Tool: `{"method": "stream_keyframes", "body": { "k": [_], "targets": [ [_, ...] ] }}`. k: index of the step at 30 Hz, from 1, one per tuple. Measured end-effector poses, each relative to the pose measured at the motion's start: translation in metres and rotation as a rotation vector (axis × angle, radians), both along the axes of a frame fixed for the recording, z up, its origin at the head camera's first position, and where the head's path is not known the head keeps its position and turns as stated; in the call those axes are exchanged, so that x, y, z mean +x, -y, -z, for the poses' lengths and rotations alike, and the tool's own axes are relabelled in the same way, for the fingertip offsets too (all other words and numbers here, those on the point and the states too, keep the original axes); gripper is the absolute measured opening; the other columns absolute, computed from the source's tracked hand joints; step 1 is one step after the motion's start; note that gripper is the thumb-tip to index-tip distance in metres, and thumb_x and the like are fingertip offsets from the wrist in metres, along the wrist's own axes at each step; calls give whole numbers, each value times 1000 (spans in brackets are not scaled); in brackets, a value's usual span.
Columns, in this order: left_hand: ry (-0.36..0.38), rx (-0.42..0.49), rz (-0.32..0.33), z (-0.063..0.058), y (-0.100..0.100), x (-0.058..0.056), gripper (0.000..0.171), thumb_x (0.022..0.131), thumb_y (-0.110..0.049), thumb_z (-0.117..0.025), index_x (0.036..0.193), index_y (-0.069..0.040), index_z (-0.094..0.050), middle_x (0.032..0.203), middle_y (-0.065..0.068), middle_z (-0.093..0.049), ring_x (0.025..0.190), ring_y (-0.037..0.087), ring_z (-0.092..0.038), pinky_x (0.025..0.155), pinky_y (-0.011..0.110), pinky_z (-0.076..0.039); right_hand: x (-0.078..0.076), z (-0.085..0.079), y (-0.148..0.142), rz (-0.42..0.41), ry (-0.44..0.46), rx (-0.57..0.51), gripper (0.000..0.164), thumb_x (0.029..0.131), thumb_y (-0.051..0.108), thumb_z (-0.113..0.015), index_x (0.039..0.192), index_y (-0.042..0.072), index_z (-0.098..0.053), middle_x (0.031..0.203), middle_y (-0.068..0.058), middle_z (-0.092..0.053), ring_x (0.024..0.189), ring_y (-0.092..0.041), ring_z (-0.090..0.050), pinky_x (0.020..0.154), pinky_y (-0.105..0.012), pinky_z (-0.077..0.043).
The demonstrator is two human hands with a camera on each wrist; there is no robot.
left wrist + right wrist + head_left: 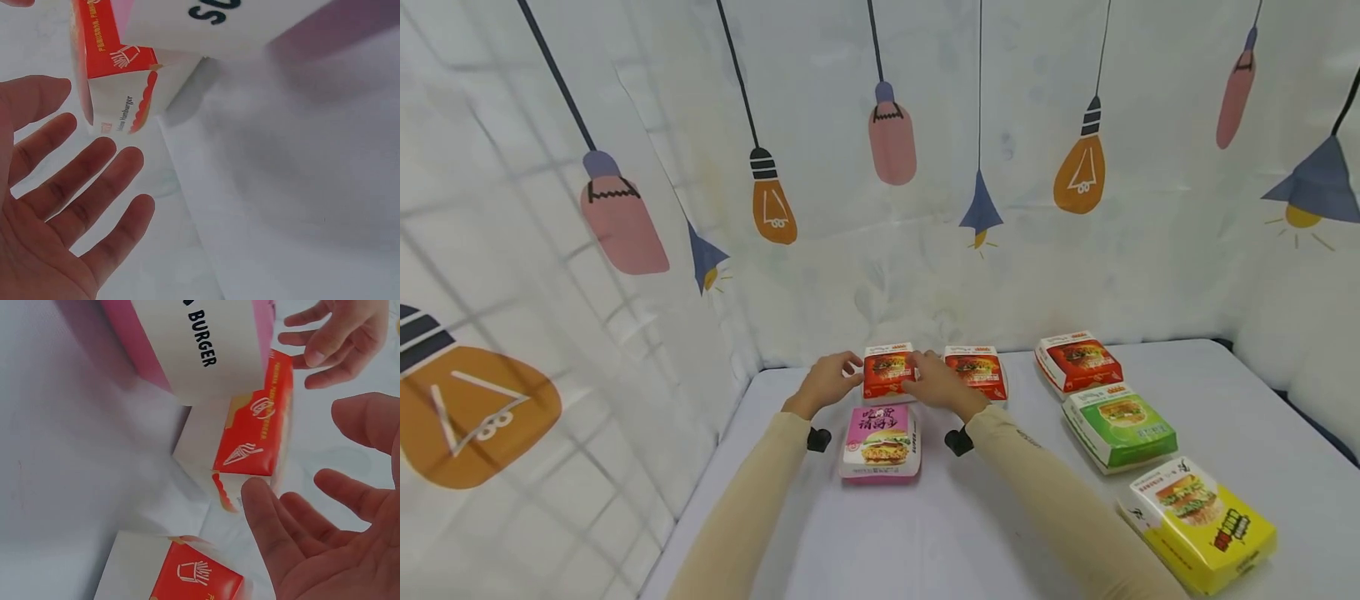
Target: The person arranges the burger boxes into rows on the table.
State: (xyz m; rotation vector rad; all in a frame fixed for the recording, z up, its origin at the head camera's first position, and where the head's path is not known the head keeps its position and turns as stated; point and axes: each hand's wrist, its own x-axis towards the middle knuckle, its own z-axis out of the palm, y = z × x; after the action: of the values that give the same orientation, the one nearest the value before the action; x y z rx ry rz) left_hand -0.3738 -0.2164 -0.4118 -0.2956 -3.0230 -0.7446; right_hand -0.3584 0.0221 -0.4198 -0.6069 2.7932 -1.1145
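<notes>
A red burger box (887, 372) lies at the back of the table between my two hands. My left hand (831, 383) is just off its left side, the fingers spread and apart from the box in the left wrist view. At the opposite side is my right hand (943, 384), fingers extended. One fingertip overlaps the box's corner in the right wrist view; whether it touches I cannot tell. In front of this box sits a pink burger box (882, 442), with a white end marked BURGER (203, 344). Neither hand holds anything.
Behind my right hand lies a second red burger box (977, 372). Along the right side of the white table (865, 542) are another red box (1078, 360), a green box (1120, 423) and a yellow box (1198, 521). A lamp-patterned curtain (865, 275) hangs behind.
</notes>
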Motion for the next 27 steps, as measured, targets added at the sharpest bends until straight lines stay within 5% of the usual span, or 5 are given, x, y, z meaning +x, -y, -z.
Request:
{"method": "stream_keyframes", "body": {
  "k": [9,20,27],
  "targets": [
    [49,-18,-1,10,-1,-7,39,99,-33,-67,131,-13,-63,118,13,-71,104,29,-65,90,46,-55,-2,5,11,38,68,135,59,99,25,-64,152,7,-45,154,-25,-40,127,-40,-56,106,-54,-48],
    [69,-68,6,5,-7,-7,41,100,-33,-65,136,-13,-60,122,14,-71,107,29,-64,91,45,-55,-4,5,15,4,16,207,52,104,18,-53,153,6,-44,142,-25,-46,92,-27,-60,81,-39,-52],
    [69,-110,-2,14,-7,-13,49,101,-41,-63,140,-14,-55,122,15,-70,103,28,-67,88,44,-56,-6,7,15,-22,-8,203,46,104,9,-45,149,6,-50,136,-23,-48,82,-23,-59,70,-34,-48]
  ]
}}
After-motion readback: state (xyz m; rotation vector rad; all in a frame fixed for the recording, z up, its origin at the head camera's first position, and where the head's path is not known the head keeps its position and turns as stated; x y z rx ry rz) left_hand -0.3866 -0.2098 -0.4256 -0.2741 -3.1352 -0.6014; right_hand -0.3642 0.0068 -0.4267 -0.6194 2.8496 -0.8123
